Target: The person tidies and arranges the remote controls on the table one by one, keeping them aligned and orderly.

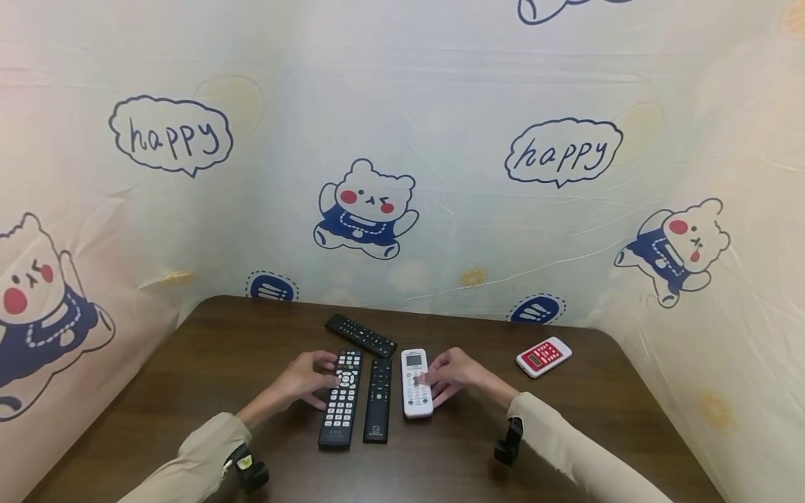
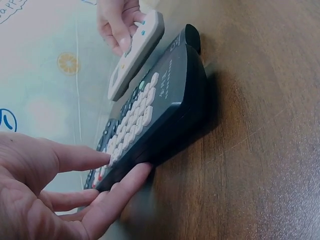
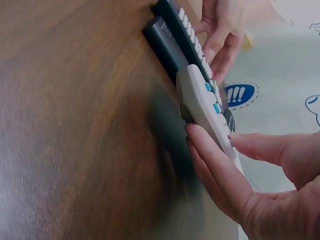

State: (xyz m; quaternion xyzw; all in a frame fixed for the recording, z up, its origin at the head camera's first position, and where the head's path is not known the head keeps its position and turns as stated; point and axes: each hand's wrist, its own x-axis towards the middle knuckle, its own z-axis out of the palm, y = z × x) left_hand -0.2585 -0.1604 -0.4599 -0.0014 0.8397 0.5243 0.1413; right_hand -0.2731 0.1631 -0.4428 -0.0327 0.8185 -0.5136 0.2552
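My left hand (image 1: 303, 381) holds a long black remote control with white buttons (image 1: 339, 412) by its left edge. In the left wrist view the thumb lies on the buttons and fingers reach under the edge. My right hand (image 1: 454, 374) pinches a white air-conditioner remote (image 1: 413, 395) from its right side, thumb on the face and fingers beneath; the right wrist view has a dark shadow on the table below it. Between these two lies a slim black remote (image 1: 377, 412), overlapped by the white one in the right wrist view.
Another black remote (image 1: 361, 337) lies slantwise behind the others. Off to the right is a white remote with a red face (image 1: 544, 357). The brown wooden table (image 1: 264, 335) meets a printed cloth (image 1: 453, 230) at its back and sides.
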